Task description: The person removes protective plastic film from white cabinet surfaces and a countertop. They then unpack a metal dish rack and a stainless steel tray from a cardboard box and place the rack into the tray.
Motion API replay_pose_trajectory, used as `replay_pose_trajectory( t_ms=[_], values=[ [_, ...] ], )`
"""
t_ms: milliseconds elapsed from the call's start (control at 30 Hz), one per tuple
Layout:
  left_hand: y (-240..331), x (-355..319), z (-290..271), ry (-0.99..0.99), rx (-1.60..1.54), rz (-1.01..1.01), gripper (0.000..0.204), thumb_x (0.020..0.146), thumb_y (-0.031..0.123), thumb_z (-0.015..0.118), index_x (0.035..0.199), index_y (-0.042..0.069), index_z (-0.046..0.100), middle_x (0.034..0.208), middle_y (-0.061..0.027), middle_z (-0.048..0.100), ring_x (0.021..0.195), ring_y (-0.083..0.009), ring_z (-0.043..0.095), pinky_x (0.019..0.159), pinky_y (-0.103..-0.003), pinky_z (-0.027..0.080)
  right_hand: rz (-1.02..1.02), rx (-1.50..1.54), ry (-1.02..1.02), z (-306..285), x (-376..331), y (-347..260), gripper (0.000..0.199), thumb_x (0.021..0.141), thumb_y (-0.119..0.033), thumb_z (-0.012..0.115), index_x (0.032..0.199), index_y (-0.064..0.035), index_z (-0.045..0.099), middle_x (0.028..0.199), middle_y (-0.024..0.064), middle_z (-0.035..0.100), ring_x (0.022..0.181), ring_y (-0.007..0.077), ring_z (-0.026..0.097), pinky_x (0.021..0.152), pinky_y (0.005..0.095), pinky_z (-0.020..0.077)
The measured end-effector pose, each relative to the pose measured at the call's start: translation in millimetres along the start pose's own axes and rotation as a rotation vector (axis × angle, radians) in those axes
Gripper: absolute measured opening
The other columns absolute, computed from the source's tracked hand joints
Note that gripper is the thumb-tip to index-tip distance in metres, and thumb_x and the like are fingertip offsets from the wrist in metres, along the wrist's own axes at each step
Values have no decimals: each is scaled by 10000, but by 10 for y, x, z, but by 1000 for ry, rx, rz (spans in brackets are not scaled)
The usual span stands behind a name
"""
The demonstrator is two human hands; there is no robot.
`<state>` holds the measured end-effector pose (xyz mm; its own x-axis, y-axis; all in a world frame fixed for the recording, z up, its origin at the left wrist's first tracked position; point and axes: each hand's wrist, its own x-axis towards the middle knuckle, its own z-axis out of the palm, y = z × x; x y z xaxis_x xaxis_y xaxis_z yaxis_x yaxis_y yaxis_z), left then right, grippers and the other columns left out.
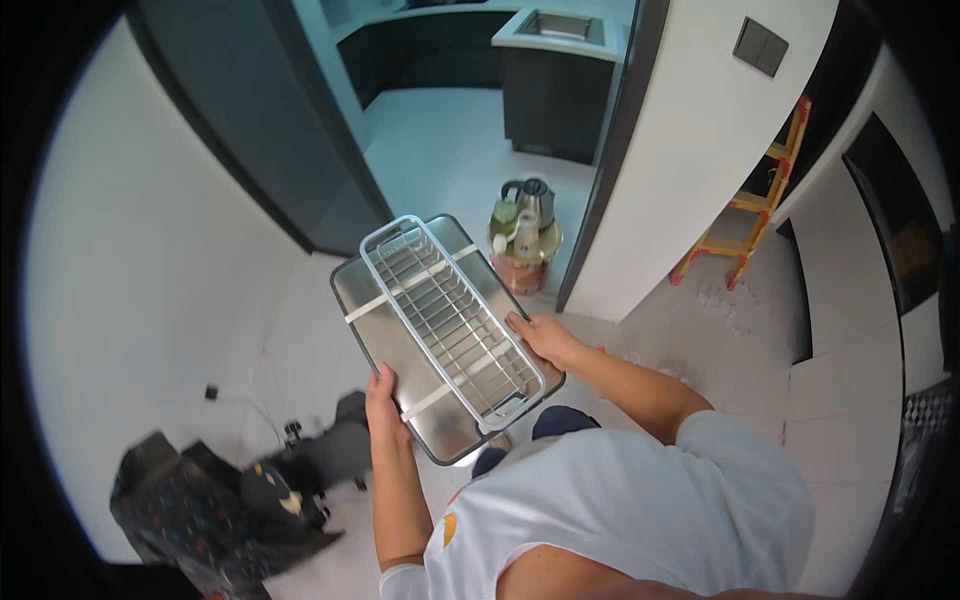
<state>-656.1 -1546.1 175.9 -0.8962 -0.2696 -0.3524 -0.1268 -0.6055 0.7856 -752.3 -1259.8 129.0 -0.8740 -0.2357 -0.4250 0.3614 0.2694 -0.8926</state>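
Observation:
Between my two hands is a flat steel board with rounded corners and a dark edge. It is tilted, its far end pointing up and left. A long wire basket with a pale grey rim lies on top, and white strips cross the board at both its ends. My left hand grips the board's left edge, thumb on the upper face. On the right edge, my right hand holds it with the thumb on top, beside the basket. The fingers under the board are hidden.
Ahead, a doorway opens onto a kitchen counter with a sink. A kettle and cups stand on a round support by the right door frame. A yellow ladder leans at right. Dark bag-like items lie at lower left.

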Motion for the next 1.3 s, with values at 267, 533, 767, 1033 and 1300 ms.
replay_pose_trajectory(
  t_ms=[267, 533, 767, 1033, 1300],
  values=[
    [134, 1399, 698, -334, 14, -243, 522, 930, 235, 591, 1360, 62, 350, 1250, -90, 526, 1157, -229, 525, 907, -376, 483, -110, -21, 286, -672, 1033, -979, 566, 934, -512, 504, 1029, 34, 618, 573, 41, 512, 397, 119, 400, 374, 308, 308],
    [230, 3253, 1681, -409, 86, -285, 446, 941, 160, 576, 1345, 130, 389, 1266, -79, 521, 1126, -200, 537, 913, -339, 484, -14, 133, 402, -1383, 2625, -1307, 546, 939, -506, 497, 862, 22, 612, 586, 49, 537, 473, 158, 484, 457, 318, 386],
    [263, 4249, 2370, -416, 142, -251, 449, 914, 154, 619, 1306, 148, 400, 1175, -73, 550, 1047, -222, 576, 839, -385, 525, -153, 123, 543, -1898, 3473, -1652, 547, 942, -454, 513, 941, 81, 627, 777, 150, 632, 718, 207, 586, 674, 333, 462],
    [85, 5493, 2769, -582, 158, -348, 395, 915, 188, 624, 1250, 138, 420, 1139, -72, 568, 985, -221, 597, 785, -391, 536, -95, 235, 627, -2180, 4131, -1674, 559, 939, -464, 529, 961, 86, 623, 787, 104, 638, 672, 152, 579, 610, 299, 472],
    [333, 6648, 3332, -628, 257, -578, 408, 910, 100, 595, 1275, 107, 412, 1099, -65, 558, 995, -200, 560, 854, -362, 499, 101, 313, 778, -2168, 4612, -2268, 680, 921, -566, 485, 1013, 98, 603, 885, 178, 648, 822, 206, 619, 730, 311, 486]
  ],
)
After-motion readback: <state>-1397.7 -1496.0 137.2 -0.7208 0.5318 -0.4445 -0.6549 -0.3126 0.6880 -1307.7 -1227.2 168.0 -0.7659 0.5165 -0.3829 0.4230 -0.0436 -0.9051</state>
